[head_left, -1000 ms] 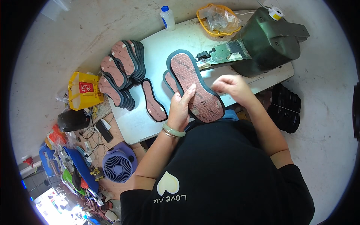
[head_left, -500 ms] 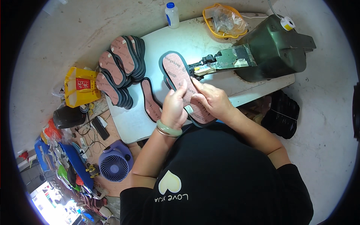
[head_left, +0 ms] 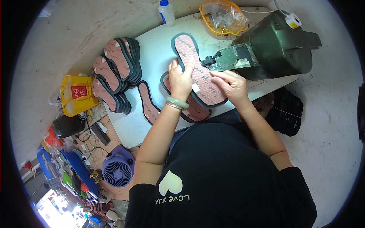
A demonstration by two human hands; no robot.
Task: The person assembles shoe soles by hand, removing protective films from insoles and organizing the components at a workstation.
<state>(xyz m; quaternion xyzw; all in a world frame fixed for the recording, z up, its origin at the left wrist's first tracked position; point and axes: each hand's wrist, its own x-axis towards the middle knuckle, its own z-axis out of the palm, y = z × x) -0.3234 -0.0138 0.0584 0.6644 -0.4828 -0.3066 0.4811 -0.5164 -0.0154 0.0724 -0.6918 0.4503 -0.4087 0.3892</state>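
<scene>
A shoe sole [head_left: 207, 81] with a pink printed face and a dark grey rim slants across the middle of the table. My left hand [head_left: 181, 78] is closed on its left edge, the thumb lying on the pink face. At the opposite edge my right hand [head_left: 232, 86] has thumb and forefinger pinched together on the rim. Just beyond these fingertips is the arm of a green machine [head_left: 235, 57]. Under the held sole another pink-faced sole [head_left: 195, 111] lies on the table, partly covered. One more sole [head_left: 148, 103] rests to the left of it.
Several soles [head_left: 118, 60] are stacked in overlapping piles at the table's left. A white bottle [head_left: 167, 14] with a blue cap and a yellow basket [head_left: 203, 17] holding clear plastic stand behind. A yellow bag [head_left: 78, 104] and a purple fan [head_left: 118, 171] are at the left. A dark bundle [head_left: 285, 116] sits below the right side.
Both hands have moved away from my body, carrying the sole up and to the right. The right hand has slid to its edge. The sole beneath now shows more.
</scene>
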